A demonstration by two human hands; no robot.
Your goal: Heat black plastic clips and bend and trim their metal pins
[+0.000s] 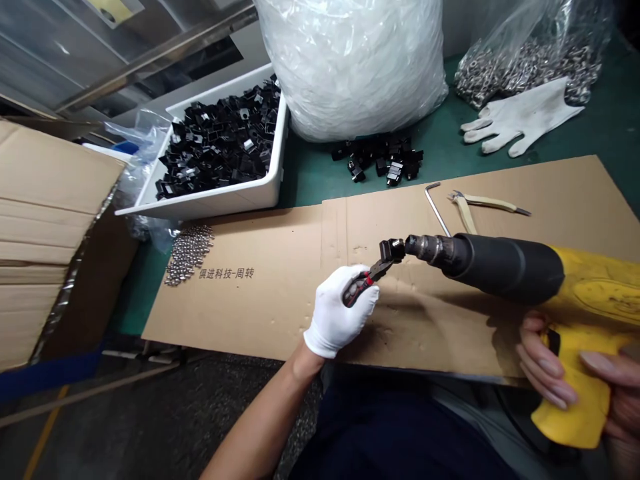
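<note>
Right hand point(547, 365) curled round pistol-grip power tool point(530, 270), nose point(420, 247) pointing left, just beside black block point(391, 251); left hand point(334, 310) clenched pliers point(379, 270) holding it.

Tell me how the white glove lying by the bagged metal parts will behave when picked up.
The white glove would probably flop and droop, since it looks like soft fabric. It's likely light, as it appears thin. Lying flat with fingers spread, it seems unlikely to roll.

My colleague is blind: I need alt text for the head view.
White-gloved left hand holds red-and-black pliers gripping a small black block at the tip of a yellow-and-black power tool in the bare right hand, over brown cardboard.
</note>
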